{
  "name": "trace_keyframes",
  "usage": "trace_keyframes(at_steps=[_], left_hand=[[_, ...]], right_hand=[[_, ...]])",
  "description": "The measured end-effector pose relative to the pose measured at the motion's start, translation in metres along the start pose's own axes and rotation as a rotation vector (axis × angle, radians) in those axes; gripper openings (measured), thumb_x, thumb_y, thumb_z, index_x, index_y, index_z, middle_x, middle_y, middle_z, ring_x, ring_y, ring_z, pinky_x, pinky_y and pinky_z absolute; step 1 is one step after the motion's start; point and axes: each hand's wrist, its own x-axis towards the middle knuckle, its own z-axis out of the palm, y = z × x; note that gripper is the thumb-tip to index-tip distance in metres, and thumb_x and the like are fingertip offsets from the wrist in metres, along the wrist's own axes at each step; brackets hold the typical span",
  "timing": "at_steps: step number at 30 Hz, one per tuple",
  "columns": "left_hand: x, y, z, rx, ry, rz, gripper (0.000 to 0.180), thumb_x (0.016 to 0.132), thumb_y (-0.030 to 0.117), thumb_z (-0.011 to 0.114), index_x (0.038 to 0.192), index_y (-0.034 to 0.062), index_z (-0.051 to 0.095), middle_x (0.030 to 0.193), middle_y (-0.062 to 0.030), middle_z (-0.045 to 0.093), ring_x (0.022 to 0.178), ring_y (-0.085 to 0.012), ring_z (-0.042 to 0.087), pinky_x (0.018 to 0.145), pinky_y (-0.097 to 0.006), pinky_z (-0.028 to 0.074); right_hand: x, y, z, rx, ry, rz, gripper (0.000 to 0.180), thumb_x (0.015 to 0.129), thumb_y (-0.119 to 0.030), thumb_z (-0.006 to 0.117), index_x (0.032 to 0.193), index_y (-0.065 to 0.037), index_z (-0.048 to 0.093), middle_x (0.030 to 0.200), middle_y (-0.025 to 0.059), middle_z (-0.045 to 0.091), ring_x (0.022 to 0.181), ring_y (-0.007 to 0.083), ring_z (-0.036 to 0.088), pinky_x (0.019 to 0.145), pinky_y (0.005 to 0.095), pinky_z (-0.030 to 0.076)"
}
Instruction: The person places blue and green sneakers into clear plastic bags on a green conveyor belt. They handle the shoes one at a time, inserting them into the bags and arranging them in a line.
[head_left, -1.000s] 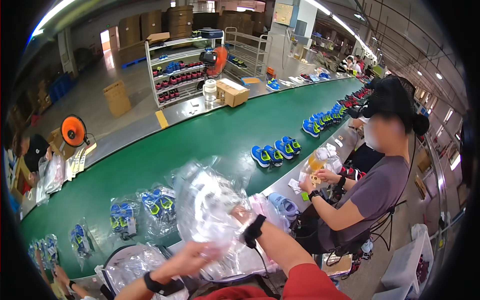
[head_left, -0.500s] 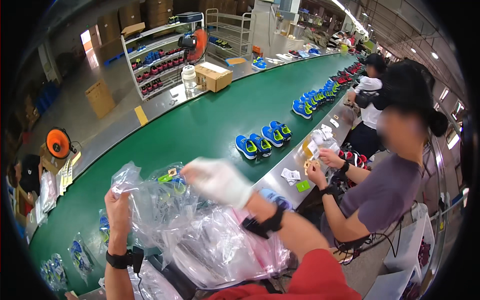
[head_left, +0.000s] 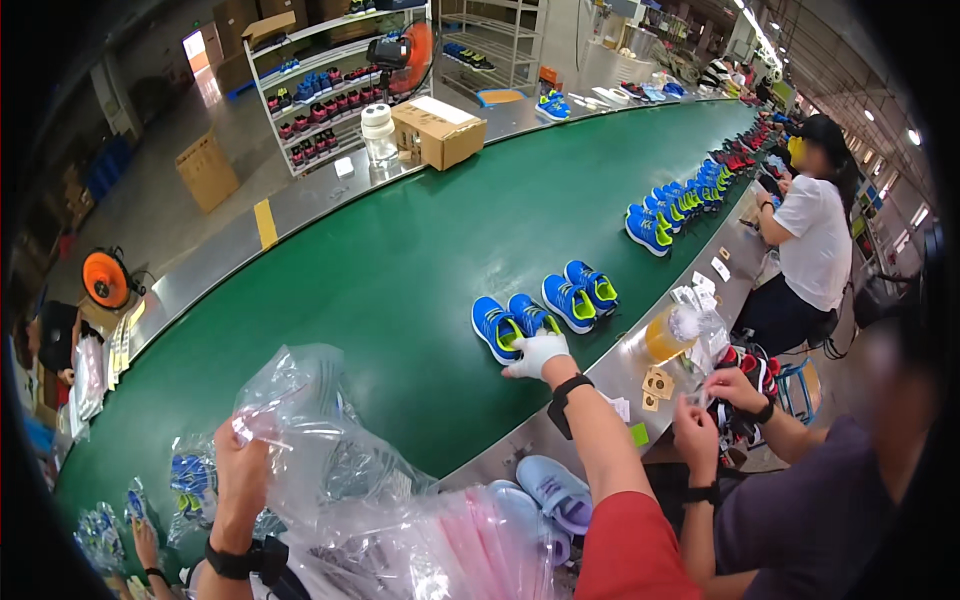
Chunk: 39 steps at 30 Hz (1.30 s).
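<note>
My left hand [head_left: 245, 462] is closed on the edge of a clear plastic bag [head_left: 315, 420], which hangs crumpled over the near side of the green conveyor belt. My right hand [head_left: 540, 357], in a white glove, reaches out over the belt. Its fingers are at the heels of the nearest blue sneakers [head_left: 494, 325], with lime green linings, and seem to grip one. Right beside them stands a second blue pair [head_left: 568, 300]. A pile of clear and pinkish plastic bags [head_left: 430, 545] lies close to me. Pale blue shoes [head_left: 553, 492] sit next to the pile.
Bagged blue shoes [head_left: 190, 480] lie on the belt [head_left: 380, 270] at the left. Farther along, a row of blue shoes [head_left: 650, 228] leads to red ones. A co-worker's hands [head_left: 715, 405] handle small items at right. A cardboard box [head_left: 438, 132] stands on the far ledge.
My gloved right hand has moved from beside the bag, away and to the right, to the blue sneakers. My left hand still holds clear plastic. The whole view has shifted.
</note>
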Motion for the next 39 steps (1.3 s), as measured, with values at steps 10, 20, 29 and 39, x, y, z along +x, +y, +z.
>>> trace_keyframes(at_steps=[10, 20, 29, 39], left_hand=[[-0.013, 0.003, -0.007, -0.068, 0.025, -0.017, 0.008, 0.082, 0.011, 0.055, 0.078, 0.0054, 0.058, 0.060, 0.0079, 0.045, 0.050, -0.0008, 0.037, 0.044, -0.019, 0.027], [-0.015, -0.001, -0.023, -0.189, -0.014, 0.027, 0.009, 0.081, 0.010, 0.055, 0.083, 0.0023, 0.059, 0.066, 0.0054, 0.050, 0.056, -0.0030, 0.042, 0.048, -0.021, 0.035], [-0.024, 0.042, -0.020, -0.426, -0.125, 0.234, 0.017, 0.083, 0.006, 0.054, 0.097, -0.0004, 0.062, 0.080, 0.0021, 0.060, 0.070, -0.0048, 0.050, 0.061, -0.021, 0.041], [-0.085, -0.006, -0.019, 0.276, -0.343, 0.572, 0.020, 0.080, 0.009, 0.055, 0.099, 0.0089, 0.062, 0.075, -0.0201, 0.061, 0.062, -0.0330, 0.060, 0.057, -0.040, 0.046]], right_hand=[[0.004, -0.002, 0.011, 0.179, 0.228, 0.136, 0.041, 0.068, -0.040, 0.067, 0.103, -0.020, 0.062, 0.093, 0.0138, 0.062, 0.092, 0.0279, 0.060, 0.078, 0.0420, 0.044], [-0.116, -0.064, -0.137, 1.506, 0.220, -0.296, 0.040, 0.076, -0.019, 0.068, 0.108, 0.001, 0.055, 0.095, 0.0050, 0.061, 0.085, 0.0103, 0.056, 0.077, 0.0245, 0.046], [-0.273, -0.152, -0.169, 1.119, 0.031, -0.665, 0.046, 0.071, -0.006, 0.073, 0.112, 0.002, 0.054, 0.098, 0.0026, 0.061, 0.086, 0.0092, 0.054, 0.076, 0.0244, 0.045], [-0.293, -0.238, -0.078, 0.422, 0.218, -0.661, 0.030, 0.075, -0.031, 0.065, 0.099, -0.013, 0.059, 0.096, 0.0185, 0.054, 0.087, 0.0371, 0.055, 0.075, 0.0423, 0.045]])
